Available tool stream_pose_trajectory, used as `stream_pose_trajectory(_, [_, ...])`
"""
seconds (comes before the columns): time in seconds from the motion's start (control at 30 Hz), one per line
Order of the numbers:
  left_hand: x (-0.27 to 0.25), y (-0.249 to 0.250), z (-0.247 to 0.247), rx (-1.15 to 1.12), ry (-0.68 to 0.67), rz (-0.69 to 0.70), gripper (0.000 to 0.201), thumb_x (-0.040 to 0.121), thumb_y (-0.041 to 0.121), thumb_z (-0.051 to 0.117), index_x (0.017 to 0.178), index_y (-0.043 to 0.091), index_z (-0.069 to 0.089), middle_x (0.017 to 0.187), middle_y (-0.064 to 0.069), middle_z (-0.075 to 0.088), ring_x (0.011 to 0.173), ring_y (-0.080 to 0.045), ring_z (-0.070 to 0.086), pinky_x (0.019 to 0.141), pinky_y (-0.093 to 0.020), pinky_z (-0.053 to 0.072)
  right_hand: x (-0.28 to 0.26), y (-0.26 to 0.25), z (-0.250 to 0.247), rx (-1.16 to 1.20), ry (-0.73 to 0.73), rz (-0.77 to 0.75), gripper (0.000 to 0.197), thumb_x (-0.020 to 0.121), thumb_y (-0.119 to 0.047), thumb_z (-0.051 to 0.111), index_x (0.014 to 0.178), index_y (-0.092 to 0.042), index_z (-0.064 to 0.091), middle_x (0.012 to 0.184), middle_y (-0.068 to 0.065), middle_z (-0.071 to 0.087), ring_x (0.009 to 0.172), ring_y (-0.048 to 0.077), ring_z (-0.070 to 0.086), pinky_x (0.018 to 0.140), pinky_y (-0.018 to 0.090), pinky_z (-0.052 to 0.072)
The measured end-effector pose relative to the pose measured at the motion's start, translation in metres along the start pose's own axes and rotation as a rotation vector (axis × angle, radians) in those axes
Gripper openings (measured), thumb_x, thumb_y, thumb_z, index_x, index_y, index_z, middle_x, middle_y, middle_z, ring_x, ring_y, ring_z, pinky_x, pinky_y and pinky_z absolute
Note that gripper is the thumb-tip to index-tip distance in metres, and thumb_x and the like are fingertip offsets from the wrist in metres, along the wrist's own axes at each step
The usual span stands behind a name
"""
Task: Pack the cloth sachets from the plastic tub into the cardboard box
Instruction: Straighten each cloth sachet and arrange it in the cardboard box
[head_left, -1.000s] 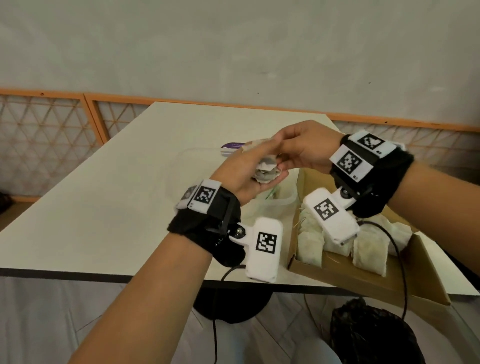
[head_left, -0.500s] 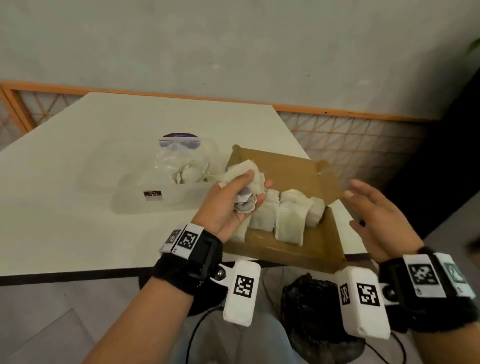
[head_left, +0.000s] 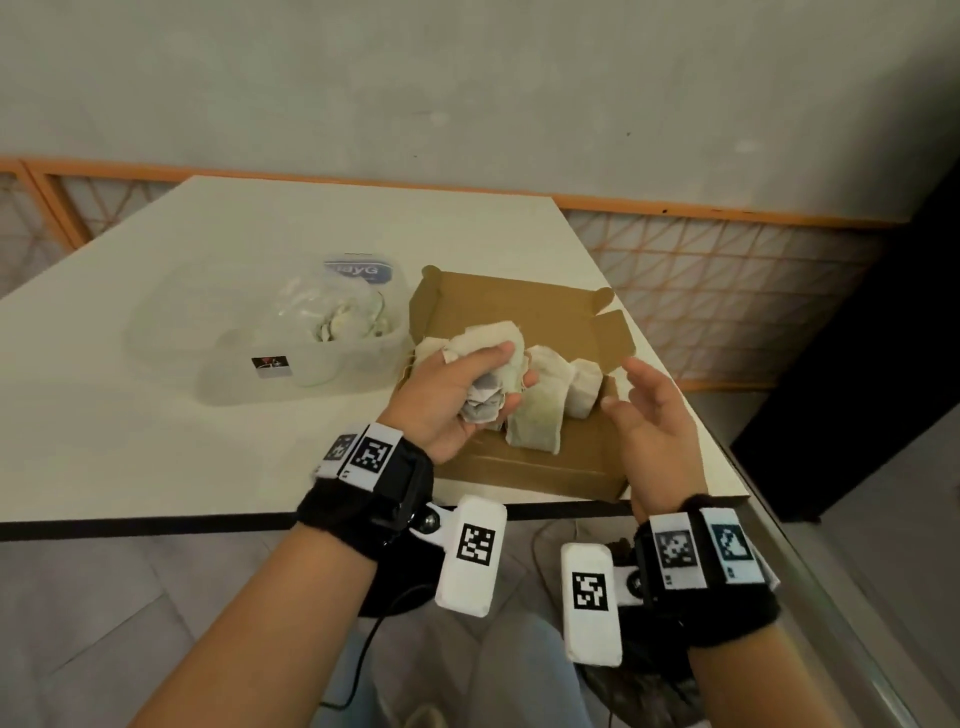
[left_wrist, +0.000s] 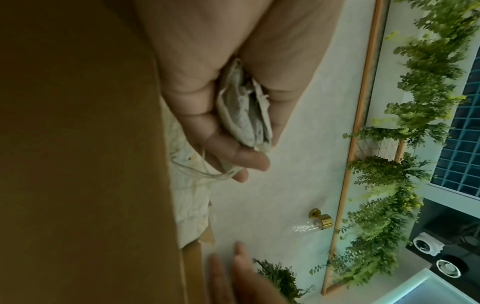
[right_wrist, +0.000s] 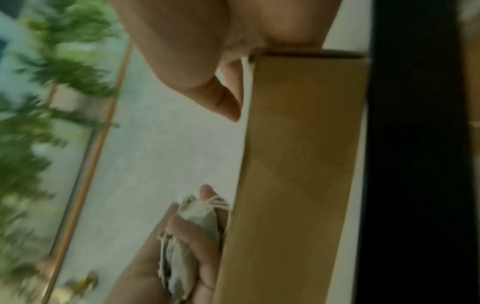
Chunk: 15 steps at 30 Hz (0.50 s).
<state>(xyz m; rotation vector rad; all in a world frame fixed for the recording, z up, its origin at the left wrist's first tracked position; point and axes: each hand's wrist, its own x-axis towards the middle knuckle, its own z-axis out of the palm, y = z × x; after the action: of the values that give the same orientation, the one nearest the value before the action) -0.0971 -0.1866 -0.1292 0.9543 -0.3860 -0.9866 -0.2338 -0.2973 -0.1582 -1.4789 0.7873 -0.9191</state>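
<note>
A bundle of cloth sachets (head_left: 485, 374) is gripped in the left hand (head_left: 449, 397), whose fingers are curled round it, above the near left part of the cardboard box (head_left: 519, 301). In the left wrist view the bundle (left_wrist: 245, 115) is seen pressed between thumb and fingers, with loose threads hanging from it. Further sachets (head_left: 550, 410) are stood side by side inside the box, just right of the held bundle. The right hand (head_left: 652, 415) is held empty over the box's near right corner, palm turned toward the left hand, with its fingers loosely spread and relaxed; whether it touches the box wall cannot be told. In the blurred right wrist view a brown box wall (right_wrist: 298, 164) is seen close beside that hand's fingers.

The box lies open on the white tabletop (head_left: 130, 415), near its front right corner. Just left of the box a clear plastic tub (head_left: 249, 364) is set, with a few more sachets (head_left: 343, 325) left in it. Both wrists are fitted with black bands carrying white marker blocks.
</note>
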Motion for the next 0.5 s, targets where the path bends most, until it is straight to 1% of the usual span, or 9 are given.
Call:
stream_pose_trajectory(0.03, [0.0, 0.001, 0.0, 0.013, 0.001, -0.004, 0.007, 0.092, 0.012, 0.057, 0.088, 0.01, 0.063, 0.09, -0.01, 0.069, 0.077, -0.017, 0.071, 0.046, -0.018, 0.05, -0.001, -0.006, 0.003, -0.009, 0.027, -0.08, 0.035, 0.087, -0.006, 0.057, 0.113, -0.03, 0.055, 0.125, -0.004, 0.055, 0.122, 0.012, 0.049, 0.099, 0.03, 0.043])
stream_pose_trajectory(0.1, [0.003, 0.001, 0.0, 0.054, 0.005, -0.011, 0.007, 0.092, 0.015, 0.059, 0.086, 0.013, 0.063, 0.085, -0.007, 0.07, 0.072, -0.015, 0.069, 0.047, -0.017, 0.049, -0.001, -0.017, 0.009, 0.042, -0.026, -0.207, 0.028, 0.086, -0.008, 0.061, 0.105, -0.029, 0.058, 0.109, -0.005, 0.061, 0.105, 0.011, 0.057, 0.089, 0.028, 0.047])
stream_pose_trajectory(0.17, [0.004, -0.001, 0.0, 0.099, -0.003, -0.003, 0.009, 0.091, 0.019, 0.06, 0.085, 0.015, 0.064, 0.077, -0.006, 0.068, 0.064, -0.012, 0.065, 0.047, -0.017, 0.046, 0.0, -0.024, 0.02, 0.052, -0.147, -0.216, 0.021, 0.085, -0.009, 0.064, 0.099, -0.023, 0.061, 0.09, -0.007, 0.064, 0.083, 0.01, 0.06, 0.077, 0.026, 0.05])
stream_pose_trajectory(0.23, [0.005, -0.002, 0.0, 0.13, -0.032, 0.002, 0.01, 0.091, 0.021, 0.06, 0.086, 0.014, 0.065, 0.072, -0.004, 0.067, 0.058, -0.011, 0.061, 0.045, -0.016, 0.043, 0.003, -0.025, 0.029, 0.022, -0.259, -0.156, 0.02, 0.084, -0.014, 0.066, 0.103, -0.017, 0.06, 0.075, -0.01, 0.064, 0.07, 0.003, 0.061, 0.063, 0.019, 0.049])
stream_pose_trajectory(0.3, [0.004, -0.003, 0.001, 0.14, -0.045, 0.009, 0.01, 0.092, 0.017, 0.058, 0.086, 0.011, 0.064, 0.066, -0.001, 0.066, 0.054, -0.008, 0.061, 0.044, -0.015, 0.043, 0.005, -0.023, 0.034, -0.008, -0.331, -0.089, 0.027, 0.083, -0.02, 0.067, 0.109, -0.016, 0.059, 0.071, -0.007, 0.065, 0.065, -0.001, 0.06, 0.056, 0.018, 0.045])
stream_pose_trajectory(0.37, [0.004, -0.003, 0.0, 0.155, -0.056, 0.013, 0.01, 0.091, 0.015, 0.058, 0.091, 0.009, 0.065, 0.067, 0.0, 0.066, 0.056, -0.008, 0.061, 0.044, -0.014, 0.043, 0.007, -0.02, 0.034, 0.024, -0.327, -0.053, 0.021, 0.083, -0.022, 0.067, 0.103, -0.019, 0.062, 0.068, -0.008, 0.065, 0.06, -0.002, 0.057, 0.052, 0.017, 0.041])
stream_pose_trajectory(0.4, [0.005, -0.004, -0.001, 0.171, -0.066, 0.018, 0.013, 0.089, 0.015, 0.06, 0.097, 0.007, 0.066, 0.07, -0.002, 0.066, 0.058, -0.008, 0.061, 0.044, -0.015, 0.043, 0.007, -0.02, 0.034, 0.066, -0.307, -0.047, 0.016, 0.082, -0.022, 0.067, 0.099, -0.021, 0.063, 0.066, -0.01, 0.063, 0.058, -0.002, 0.054, 0.051, 0.016, 0.04])
stream_pose_trajectory(0.47, [0.006, -0.005, -0.002, 0.181, -0.079, 0.016, 0.025, 0.084, 0.012, 0.064, 0.107, 0.003, 0.064, 0.075, -0.004, 0.068, 0.061, -0.011, 0.064, 0.047, -0.017, 0.046, 0.008, -0.02, 0.033, 0.15, -0.283, -0.041, 0.014, 0.079, -0.023, 0.067, 0.093, -0.023, 0.065, 0.069, -0.007, 0.057, 0.058, 0.0, 0.049, 0.05, 0.015, 0.038])
stream_pose_trajectory(0.5, [0.007, -0.006, -0.002, 0.196, -0.075, 0.014, 0.031, 0.08, 0.01, 0.068, 0.109, 0.002, 0.064, 0.077, -0.006, 0.069, 0.064, -0.014, 0.065, 0.049, -0.019, 0.048, 0.008, -0.021, 0.033, 0.176, -0.293, -0.04, 0.014, 0.079, -0.022, 0.067, 0.093, -0.023, 0.065, 0.07, -0.005, 0.056, 0.057, -0.001, 0.048, 0.049, 0.014, 0.038])
